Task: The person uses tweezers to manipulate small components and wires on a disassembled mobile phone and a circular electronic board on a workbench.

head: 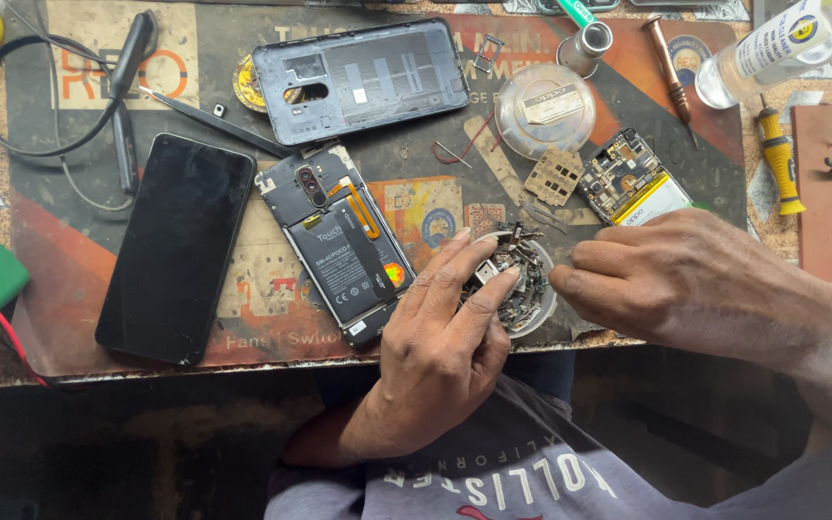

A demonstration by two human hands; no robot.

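A small round white dish (543,310) heaped with tiny metal phone parts is seen at the near edge of the worn work mat (69,289). It is cupped from the left by the left hand (445,337), whose fingers are curled against its rim. The right hand (671,284) is pressed against its right side, fingertips pinched together over the parts. An opened black phone (339,246) lies just left.

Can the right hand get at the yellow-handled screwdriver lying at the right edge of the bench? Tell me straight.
Probably yes. The yellow-handled screwdriver lies uncovered beyond the right hand, with only bare mat between them. That hand is busy at the small round dish of parts.
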